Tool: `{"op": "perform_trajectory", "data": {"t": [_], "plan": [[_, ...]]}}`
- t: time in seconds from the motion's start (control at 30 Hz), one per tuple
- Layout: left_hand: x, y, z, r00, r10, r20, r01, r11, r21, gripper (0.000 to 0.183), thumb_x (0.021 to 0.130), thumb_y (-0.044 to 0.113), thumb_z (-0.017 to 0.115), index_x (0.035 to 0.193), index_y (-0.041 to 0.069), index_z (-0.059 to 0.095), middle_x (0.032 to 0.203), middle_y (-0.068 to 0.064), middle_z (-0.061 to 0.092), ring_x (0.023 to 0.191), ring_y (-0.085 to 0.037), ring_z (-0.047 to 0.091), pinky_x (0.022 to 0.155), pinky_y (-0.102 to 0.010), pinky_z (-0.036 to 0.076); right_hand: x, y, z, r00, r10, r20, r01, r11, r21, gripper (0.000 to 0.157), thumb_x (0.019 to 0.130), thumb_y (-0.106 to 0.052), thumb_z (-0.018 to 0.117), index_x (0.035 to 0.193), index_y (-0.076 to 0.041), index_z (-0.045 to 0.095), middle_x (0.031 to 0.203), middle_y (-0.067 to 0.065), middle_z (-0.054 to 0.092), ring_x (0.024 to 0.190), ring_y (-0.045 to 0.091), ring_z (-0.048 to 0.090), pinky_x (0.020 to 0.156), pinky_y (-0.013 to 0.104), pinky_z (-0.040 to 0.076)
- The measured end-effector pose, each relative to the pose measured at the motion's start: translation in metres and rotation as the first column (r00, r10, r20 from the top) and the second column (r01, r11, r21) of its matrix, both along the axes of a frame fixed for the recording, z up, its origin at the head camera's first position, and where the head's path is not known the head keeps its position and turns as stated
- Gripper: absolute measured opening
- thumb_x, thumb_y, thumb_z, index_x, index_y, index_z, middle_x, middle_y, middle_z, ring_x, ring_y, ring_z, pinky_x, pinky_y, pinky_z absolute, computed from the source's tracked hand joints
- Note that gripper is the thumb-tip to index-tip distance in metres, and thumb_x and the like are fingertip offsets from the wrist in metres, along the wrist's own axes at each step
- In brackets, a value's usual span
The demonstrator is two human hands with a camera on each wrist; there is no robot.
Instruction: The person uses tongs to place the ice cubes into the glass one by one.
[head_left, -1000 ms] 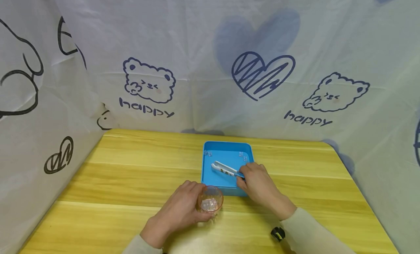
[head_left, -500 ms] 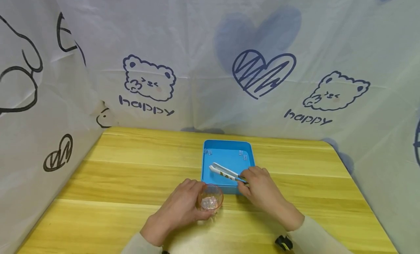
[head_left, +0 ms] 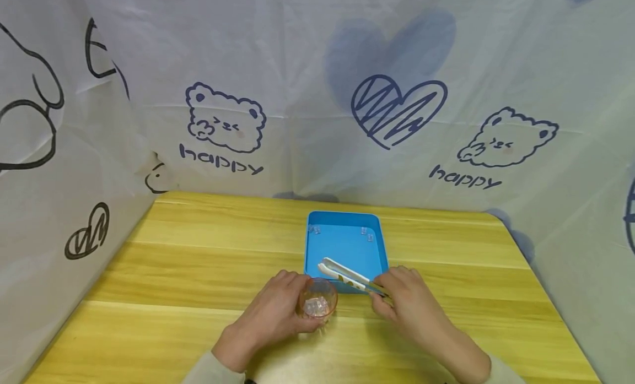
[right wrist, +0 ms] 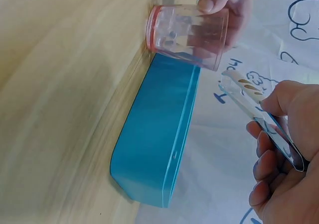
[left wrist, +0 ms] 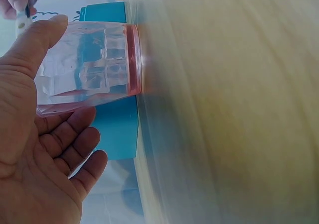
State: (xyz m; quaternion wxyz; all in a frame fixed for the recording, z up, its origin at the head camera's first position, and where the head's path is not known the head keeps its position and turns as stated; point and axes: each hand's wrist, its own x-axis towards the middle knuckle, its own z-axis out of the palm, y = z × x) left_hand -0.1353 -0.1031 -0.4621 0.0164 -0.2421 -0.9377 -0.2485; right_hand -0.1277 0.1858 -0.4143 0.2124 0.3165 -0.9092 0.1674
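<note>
Tumbler (head_left: 321, 289), clear plastic or glass with a pink rim, stands upright on the wood-grain table (head_left: 208, 252), clear cubes (head_left: 316, 307) gathered in its bottom. Taking 12 o'clock as away from the person, the left hand (head_left: 275, 307) wraps it from 9 o'clock, thumb on the near side, fingers loosely bent around the far side. It looks light, stiff and slick; a relaxed hold low on the wall should steady it and leave the mouth free.

From 4 o'clock, the right hand (head_left: 409, 301) pinches white patterned tongs (head_left: 342, 276) between thumb and fingers, their arms nearly together; whether the tips hold a cube cannot be told. The tongs seem light and springy, best squeezed mid-arm. Small hard cubes would likely slip if caught by an edge.

Beyond the tumbler, toward 1 o'clock, sits a blue square tray (head_left: 342, 252); two cubes (head_left: 317, 230) lie at its 10 o'clock corner, two more (head_left: 370, 237) near 1 o'clock. Farthest, at 12, hangs a white printed curtain (head_left: 307, 70).
</note>
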Motion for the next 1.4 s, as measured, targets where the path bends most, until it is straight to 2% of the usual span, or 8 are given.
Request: {"op": "perform_trajectory", "data": {"t": [0.17, 0.3, 0.43, 0.57, 0.77, 0.87, 1.0, 1.4], "plan": [[-0.001, 0.000, 0.000, 1.000, -0.006, -0.014, 0.006, 1.000, 0.000, 0.070, 0.080, 0.056, 0.086, 0.129, 0.011, 0.066, 0.121, 0.000, 0.070, 0.109, -0.016, 0.058, 0.101, -0.042, 0.053, 0.014, 0.007, 0.001, 1.000, -0.003, 0.004, 0.003, 1.000, -0.030, 0.012, 0.087, -0.014, 0.080, 0.093, -0.017, 0.071, 0.081, -0.016, 0.058, 0.079, 0.001, 0.050, 0.068, 0.023, 0.040], [-0.001, 0.001, 0.000, 1.000, -0.005, -0.020, 0.005, 1.000, 0.001, 0.072, 0.081, 0.056, 0.086, 0.132, 0.010, 0.066, 0.121, 0.000, 0.070, 0.108, -0.015, 0.057, 0.099, -0.041, 0.053, 0.021, 0.010, -0.003, 0.999, 0.036, -0.011, -0.037, 0.998, -0.050, 0.013, 0.086, -0.014, 0.078, 0.095, -0.020, 0.070, 0.082, -0.018, 0.055, 0.079, 0.000, 0.047, 0.069, 0.022, 0.038], [0.000, 0.000, 0.000, 1.000, -0.002, -0.024, 0.002, 1.000, -0.001, 0.071, 0.080, 0.057, 0.085, 0.132, 0.012, 0.066, 0.119, 0.003, 0.070, 0.106, -0.013, 0.057, 0.097, -0.039, 0.053, 0.025, 0.010, -0.010, 0.993, 0.095, -0.066, -0.100, 0.992, -0.076, 0.005, 0.097, -0.022, 0.069, 0.096, -0.018, 0.070, 0.085, -0.015, 0.059, 0.080, 0.003, 0.050, 0.071, 0.023, 0.039], [0.000, 0.000, -0.001, 0.999, -0.001, -0.036, 0.001, 1.000, -0.002, 0.068, 0.080, 0.057, 0.085, 0.130, 0.015, 0.066, 0.117, 0.006, 0.069, 0.106, -0.012, 0.056, 0.096, -0.037, 0.053, 0.025, 0.009, -0.017, 0.985, 0.133, -0.108, -0.144, 0.985, -0.095, 0.019, 0.105, -0.030, 0.059, 0.096, -0.016, 0.070, 0.085, -0.013, 0.061, 0.080, 0.005, 0.052, 0.070, 0.023, 0.039], [0.000, -0.001, -0.002, 0.999, -0.001, -0.044, 0.001, 1.000, 0.001, 0.067, 0.080, 0.057, 0.085, 0.130, 0.016, 0.067, 0.111, 0.010, 0.067, 0.102, -0.010, 0.054, 0.093, -0.035, 0.052, 0.026, 0.005, -0.023, 0.992, 0.103, -0.076, -0.108, 0.992, -0.065, 0.005, 0.092, -0.020, 0.071, 0.095, -0.016, 0.070, 0.086, -0.012, 0.061, 0.081, 0.005, 0.052, 0.072, 0.024, 0.040], [0.001, 0.000, -0.003, 0.998, -0.006, -0.060, 0.006, 1.000, 0.006, 0.066, 0.080, 0.056, 0.086, 0.129, 0.016, 0.067, 0.111, 0.009, 0.068, 0.102, -0.010, 0.055, 0.092, -0.035, 0.053, 0.026, 0.003, -0.023, 0.995, 0.083, -0.059, -0.086, 0.995, -0.059, 0.010, 0.087, -0.016, 0.075, 0.095, -0.017, 0.070, 0.086, -0.013, 0.061, 0.082, 0.004, 0.052, 0.073, 0.025, 0.041], [0.001, 0.000, -0.003, 0.997, -0.010, -0.079, 0.011, 1.000, 0.011, 0.065, 0.080, 0.054, 0.087, 0.128, 0.015, 0.067, 0.111, 0.008, 0.068, 0.102, -0.010, 0.056, 0.092, -0.036, 0.053, 0.026, 0.001, -0.022, 0.995, 0.076, -0.057, -0.080, 0.995, -0.062, 0.013, 0.085, -0.014, 0.076, 0.095, -0.018, 0.069, 0.087, -0.014, 0.061, 0.082, 0.004, 0.052, 0.073, 0.025, 0.041], [0.000, 0.000, -0.002, 0.998, -0.005, -0.055, 0.005, 1.000, 0.008, 0.067, 0.081, 0.057, 0.086, 0.129, 0.013, 0.068, 0.112, 0.006, 0.069, 0.103, -0.012, 0.056, 0.092, -0.036, 0.053, 0.026, 0.000, -0.025, 0.998, 0.048, -0.033, -0.050, 0.996, -0.072, 0.016, 0.082, -0.014, 0.080, 0.095, -0.017, 0.070, 0.085, -0.014, 0.061, 0.080, 0.002, 0.050, 0.070, 0.022, 0.040]]}}
